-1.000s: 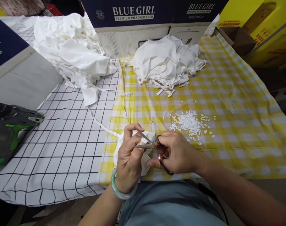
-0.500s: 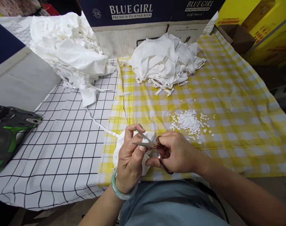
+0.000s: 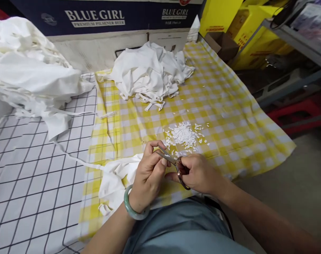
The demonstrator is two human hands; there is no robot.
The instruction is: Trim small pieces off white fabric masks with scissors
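My right hand (image 3: pixel 199 173) grips scissors (image 3: pixel 174 161) by the dark handles, fingers and thumb through the loops. The blades are nearly closed and point up and left, against the fingertips of my left hand (image 3: pixel 150 167). A small white bit shows by the blades. My left hand, with a green bangle (image 3: pixel 133 213) on its wrist, is closed in a pinch on a white cloth piece (image 3: pixel 114 180). Most of that cloth spreads on the table left of the hand, and the pinched part is hidden by the fingers. A thin white strap (image 3: pixel 78 161) trails leftward from it.
Small white clippings (image 3: pixel 183 135) lie heaped just beyond the scissors on the yellow checked tablecloth (image 3: pixel 224 116). Behind them is a pile of white cloth pieces (image 3: pixel 150 68), with a larger pile (image 3: pixel 30 70) at left. A Blue Girl carton (image 3: pixel 97 31) stands at the back, a metal shelf (image 3: pixel 300 46) at right.
The view has swung right, so the cordless drill has left the picture. The scissor blades have drawn closer together. My left hand has moved right relative to the cloth, leaving more of it exposed.
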